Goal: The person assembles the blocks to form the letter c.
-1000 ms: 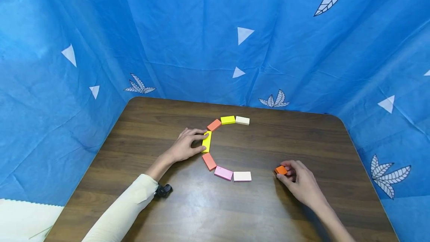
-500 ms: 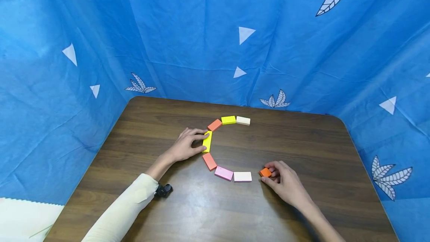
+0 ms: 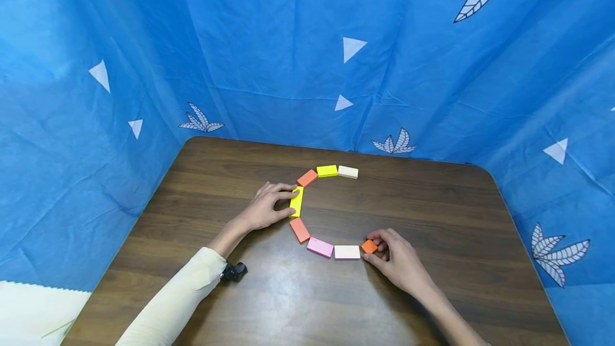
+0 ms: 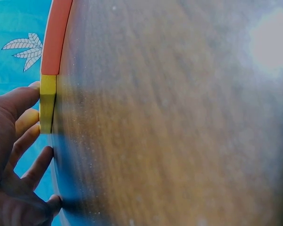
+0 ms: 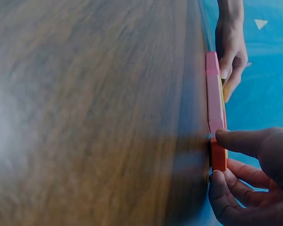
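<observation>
My right hand (image 3: 401, 260) pinches a small orange block (image 3: 369, 246) between thumb and fingers, low at the table, right beside the end of the near white block (image 3: 347, 252). In the right wrist view the orange block (image 5: 218, 155) sits between the thumb and fingertips. On the left, my left hand (image 3: 264, 210) rests its thumb and fingertips on top of a long yellow block (image 3: 296, 203). The left wrist view has the fingertips at the upper face of that yellow block (image 4: 47, 101). Next to it lie coral blocks, one (image 3: 307, 178) behind and one (image 3: 300, 230) in front.
The blocks form a C-shaped curve on the wooden table (image 3: 456, 207). A pink block (image 3: 320, 247) lies in its near arm; a yellow block (image 3: 327, 171) and a white block (image 3: 348, 172) end the far arm. Blue printed cloth (image 3: 269, 63) hangs behind the table.
My right hand has moved left with the orange block, from open table on the right to the end of the near white block. The left hand has stayed on the long yellow block.
</observation>
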Motion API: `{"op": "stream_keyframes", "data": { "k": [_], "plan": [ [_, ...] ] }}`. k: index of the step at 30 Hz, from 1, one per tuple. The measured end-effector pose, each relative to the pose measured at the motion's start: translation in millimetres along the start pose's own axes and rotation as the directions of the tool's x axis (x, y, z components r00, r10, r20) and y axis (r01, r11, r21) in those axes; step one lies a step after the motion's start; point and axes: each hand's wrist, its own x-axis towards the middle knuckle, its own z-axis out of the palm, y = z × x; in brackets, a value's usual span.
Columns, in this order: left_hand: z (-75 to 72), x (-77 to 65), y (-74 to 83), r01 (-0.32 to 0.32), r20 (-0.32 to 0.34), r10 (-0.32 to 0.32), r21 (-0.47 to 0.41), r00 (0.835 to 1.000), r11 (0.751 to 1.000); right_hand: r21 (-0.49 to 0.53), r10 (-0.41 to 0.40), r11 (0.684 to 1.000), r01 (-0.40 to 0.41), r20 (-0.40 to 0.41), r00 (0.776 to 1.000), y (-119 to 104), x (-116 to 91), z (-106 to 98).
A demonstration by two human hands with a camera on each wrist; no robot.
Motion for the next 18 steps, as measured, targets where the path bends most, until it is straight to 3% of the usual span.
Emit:
{"op": "stream_keyframes", "data": {
  "k": [18],
  "plan": [
    [-1.6, 1.1, 0.0, 0.006, 0.002, -0.006, -0.011, 1.000, 1.000, 0.024, -0.014, 1.000, 0.014, 0.002, 1.000, -2.2, 0.6, 2.1]
  ]
}}
